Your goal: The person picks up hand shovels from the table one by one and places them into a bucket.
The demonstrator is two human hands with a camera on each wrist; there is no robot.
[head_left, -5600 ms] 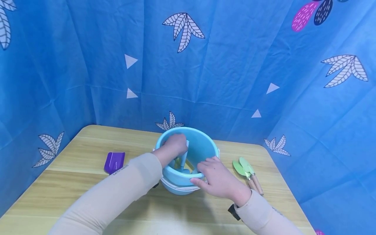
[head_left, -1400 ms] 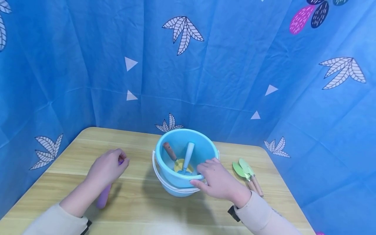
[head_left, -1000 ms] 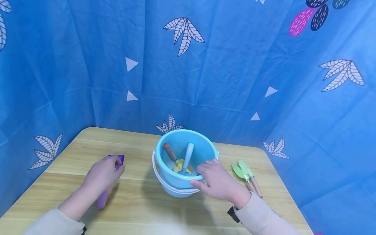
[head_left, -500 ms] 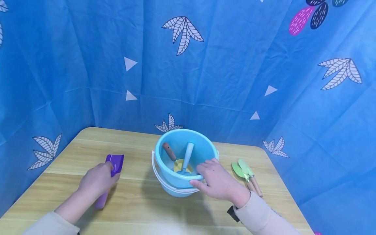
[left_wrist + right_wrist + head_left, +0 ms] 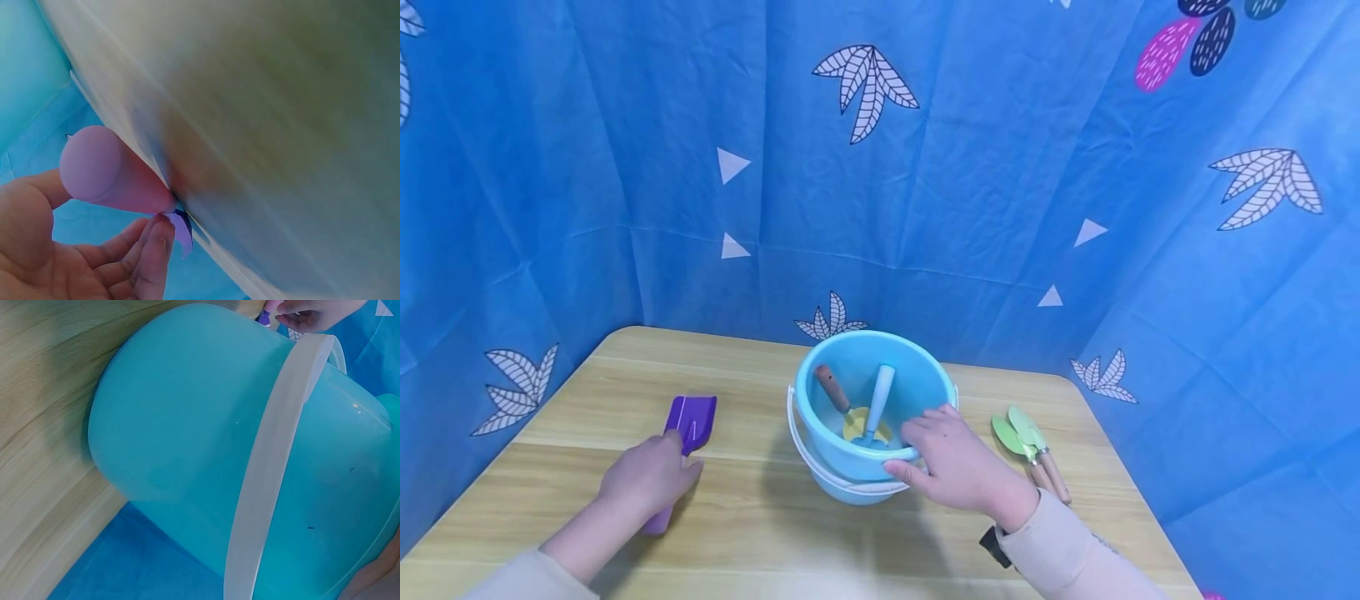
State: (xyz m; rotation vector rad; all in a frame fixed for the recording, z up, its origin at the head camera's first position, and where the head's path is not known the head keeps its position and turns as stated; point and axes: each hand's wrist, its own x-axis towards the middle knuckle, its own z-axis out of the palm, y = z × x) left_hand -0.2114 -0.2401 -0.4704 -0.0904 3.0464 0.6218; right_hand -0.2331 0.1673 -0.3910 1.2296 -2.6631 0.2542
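Note:
A purple toy shovel (image 5: 692, 418) lies on the table at left in the head view. My left hand (image 5: 650, 475) is over its handle. In the left wrist view the pinkish-purple handle (image 5: 100, 164) sits between thumb and fingers, the fingertips at its neck. My right hand (image 5: 958, 454) grips the near rim of a light blue bucket (image 5: 831, 446), thumb outside and fingers inside. The bucket holds a blue-handled shovel (image 5: 882, 392) and a yellow trowel (image 5: 853, 423) with a brown handle (image 5: 832, 387). Its white handle (image 5: 265, 462) hangs down the outside.
Two green hand trowels (image 5: 1030, 450) with wooden handles lie together to the right of the bucket. The wooden table (image 5: 760, 533) ends at a blue patterned curtain (image 5: 685, 200) at back and sides.
My left hand has left the bucket's inside for the purple shovel, then slid back from the blade toward the handle, baring the blade. The right hand stays on the bucket rim.

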